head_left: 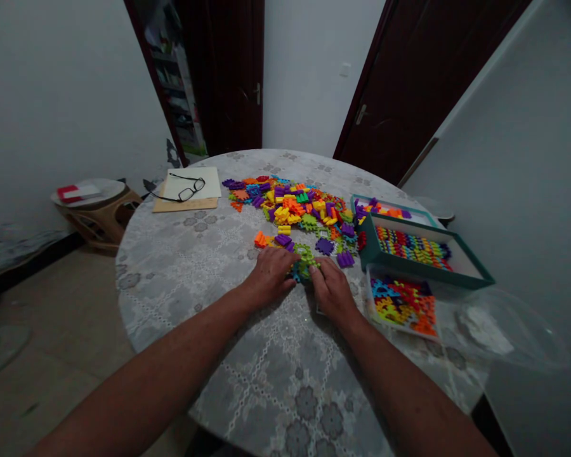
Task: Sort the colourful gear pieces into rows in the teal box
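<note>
Cluster [307,256] (green toothed plastic) looks light, stiff; best held by edges; left hand [272,273], right hand [333,287] fingers pinch its sides.

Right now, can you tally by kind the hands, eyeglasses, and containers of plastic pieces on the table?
Hands: 2 (left hand, right hand)
Eyeglasses: 1 pair
Containers of plastic pieces: 3 (green box, teal-edged tray, clear tub)
Total: 6

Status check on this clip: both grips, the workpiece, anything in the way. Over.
Left grip, right grip: both holding green toy pieces. Pieces partly hidden. Heap of loose pieces just beyond.
</note>
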A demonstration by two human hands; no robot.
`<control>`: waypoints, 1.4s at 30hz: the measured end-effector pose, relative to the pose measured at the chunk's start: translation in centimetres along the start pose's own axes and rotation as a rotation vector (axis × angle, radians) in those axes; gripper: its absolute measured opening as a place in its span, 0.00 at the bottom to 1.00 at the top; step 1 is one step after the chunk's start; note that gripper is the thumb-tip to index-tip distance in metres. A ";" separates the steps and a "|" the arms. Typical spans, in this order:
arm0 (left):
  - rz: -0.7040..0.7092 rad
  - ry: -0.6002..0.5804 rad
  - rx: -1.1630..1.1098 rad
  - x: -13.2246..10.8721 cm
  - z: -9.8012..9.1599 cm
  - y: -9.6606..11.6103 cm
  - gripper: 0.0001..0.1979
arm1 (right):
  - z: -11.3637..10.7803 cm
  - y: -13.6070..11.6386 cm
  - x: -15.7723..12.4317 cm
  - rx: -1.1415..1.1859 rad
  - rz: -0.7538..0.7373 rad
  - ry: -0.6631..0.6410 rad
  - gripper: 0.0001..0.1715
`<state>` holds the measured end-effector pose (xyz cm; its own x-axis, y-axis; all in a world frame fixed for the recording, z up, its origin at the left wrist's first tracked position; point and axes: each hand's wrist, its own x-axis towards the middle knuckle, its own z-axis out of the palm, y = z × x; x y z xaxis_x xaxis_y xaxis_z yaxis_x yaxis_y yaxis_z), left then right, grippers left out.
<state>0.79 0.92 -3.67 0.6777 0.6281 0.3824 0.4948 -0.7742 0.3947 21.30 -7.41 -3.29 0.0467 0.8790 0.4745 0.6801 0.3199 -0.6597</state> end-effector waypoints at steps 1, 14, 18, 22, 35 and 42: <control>0.009 0.022 -0.021 0.0 -0.1 0.1 0.26 | -0.1 -0.1 0.0 0.030 -0.010 0.026 0.13; -0.135 -0.001 -0.506 0.0 -2.1 0.7 0.25 | -0.9 -0.4 -0.1 0.057 -0.123 -0.084 0.11; -0.140 -0.067 -0.694 0.0 -2.7 1.0 0.23 | -0.8 -0.4 -0.2 -0.019 -0.180 -0.124 0.10; -0.189 -0.114 -0.824 -0.1 -2.2 1.2 0.23 | -0.6 -0.2 -0.3 -0.106 -0.190 -0.156 0.08; -0.298 -0.201 -0.964 0.0 -1.8 1.0 0.13 | -1.3 -1.2 -0.3 -0.057 -0.186 -0.134 0.08; -0.381 -0.244 -1.138 0.1 -2.2 1.1 0.18 | -1.4 -1.5 -0.4 -0.073 -0.173 -0.135 0.08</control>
<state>0.20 0.35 -1.35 0.7381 0.6738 -0.0352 0.0086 0.0427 0.9991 21.26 -8.69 -1.66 -0.1705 0.8542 0.4912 0.7204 0.4481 -0.5293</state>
